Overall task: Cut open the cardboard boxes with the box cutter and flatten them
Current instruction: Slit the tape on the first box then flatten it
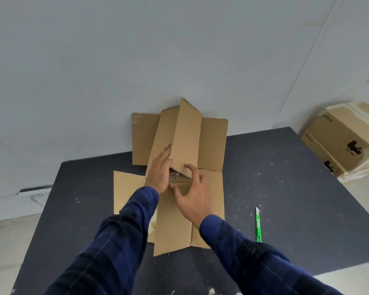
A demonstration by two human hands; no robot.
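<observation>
A brown cardboard box [211, 145] lies cut open and spread over the far middle of the dark table [285, 177]. Its panels lie mostly flat, but two middle flaps still stand up in a ridge toward the wall. My left hand [160, 173] presses flat against the left side of that ridge. My right hand [192, 194] rests with spread fingers on the lower end of the raised flap and the panel below it. The green box cutter [258, 227] lies alone on the table to the right of the cardboard, blade end pointing away from me.
Two closed cardboard boxes [339, 141] are stacked beyond the table's right edge, next to the wall. A pale wall rises directly behind the table. White specks and scraps dot the dark tabletop.
</observation>
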